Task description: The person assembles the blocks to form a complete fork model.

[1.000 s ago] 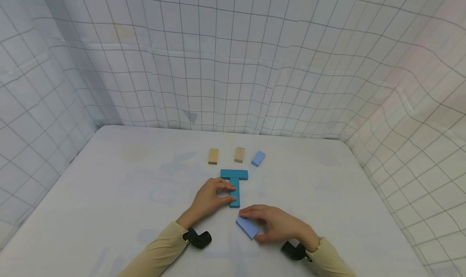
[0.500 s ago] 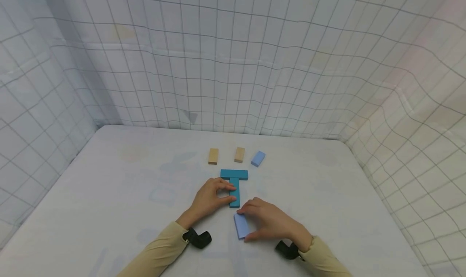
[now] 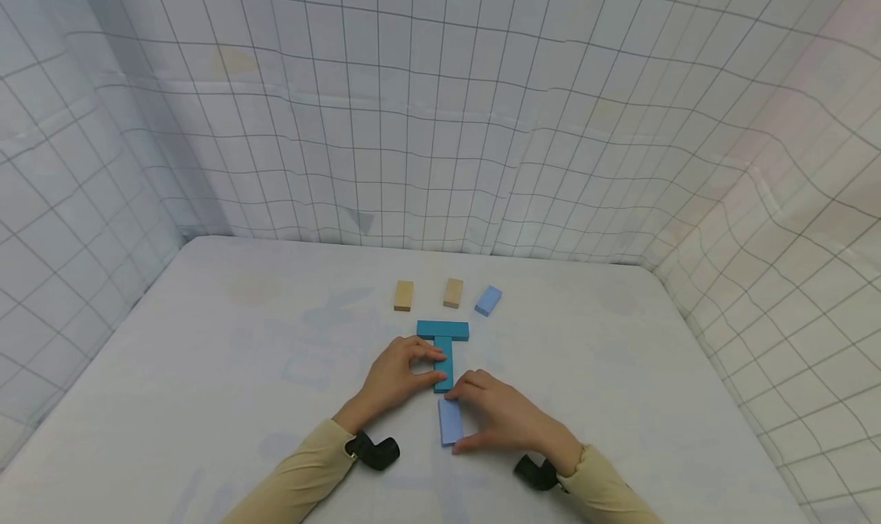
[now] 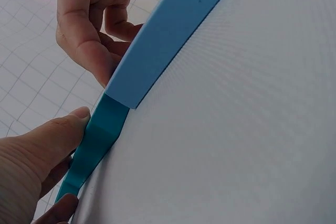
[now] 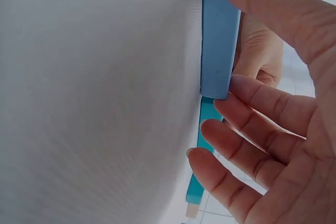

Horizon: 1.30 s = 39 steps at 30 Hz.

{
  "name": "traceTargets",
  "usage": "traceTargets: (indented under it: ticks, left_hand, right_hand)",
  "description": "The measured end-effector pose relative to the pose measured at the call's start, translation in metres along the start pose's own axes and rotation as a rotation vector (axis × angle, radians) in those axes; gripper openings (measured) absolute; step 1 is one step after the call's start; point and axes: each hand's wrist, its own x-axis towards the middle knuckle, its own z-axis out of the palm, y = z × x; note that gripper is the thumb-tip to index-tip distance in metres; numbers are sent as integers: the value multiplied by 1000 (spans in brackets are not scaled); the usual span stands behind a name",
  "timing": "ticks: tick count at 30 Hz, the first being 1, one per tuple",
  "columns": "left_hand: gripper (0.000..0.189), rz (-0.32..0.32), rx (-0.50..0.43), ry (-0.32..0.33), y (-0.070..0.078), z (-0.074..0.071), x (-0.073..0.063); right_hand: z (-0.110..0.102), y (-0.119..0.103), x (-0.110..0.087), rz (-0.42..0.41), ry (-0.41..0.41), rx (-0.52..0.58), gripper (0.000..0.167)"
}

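Has swung the light-blue block (image 3: 450, 422) from a slant to nearly straight since a second ago, carrying the right hand (image 3: 505, 417) leftward with it and closing in on the teal stem bar (image 3: 443, 367). Keeps the left hand (image 3: 395, 375) in the same spot as before.

Pinches the light-blue block end to end in the right hand, with the thumb at the near end and a forefinger at the far end, leaving the other fingers loosely bent and apart. Rests the left hand's thumb and fingertip on the teal stem bar, spaced along its length; cannot tell whether squeezing or only pressing.

Has the light-blue block on the white surface (image 3: 606, 371), just short of the stem bar's near end and roughly in line with it. Meets the stem bar's far end with a teal crossbar (image 3: 443, 330), making a T.

Beyond the T, shows a yellow block (image 3: 403, 295), a tan block (image 3: 453, 293) and a second light-blue block (image 3: 489, 301), turned aslant, all well apart from the hands. Wears beige sleeves (image 3: 296, 470). Closes off the back and sides with a white grid-lined sheet (image 3: 427, 126).
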Motion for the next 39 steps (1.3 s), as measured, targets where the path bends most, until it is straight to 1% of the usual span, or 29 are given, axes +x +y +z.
traceTargets:
  ticks: [12,18,27,33,39]
  left_hand:
    - [29,-1,3,-4,1,0,0]
    - [29,-1,0,-3,2,-1,0]
    - [30,7,0,-1,2,-1,0]
    - [30,17,8,5,0,0,0]
    - [29,14,1,5,-1,1,0]
  right_hand:
    - [3,-1,2,-80,65,-151,62]
    - [4,-3,2,-101,73,-215,61]
    - [4,-7,1,-134,78,-256,54]
    - [4,-8,1,-149,104,-253,52]
    - [5,-9,1,-146,99,-264,52]
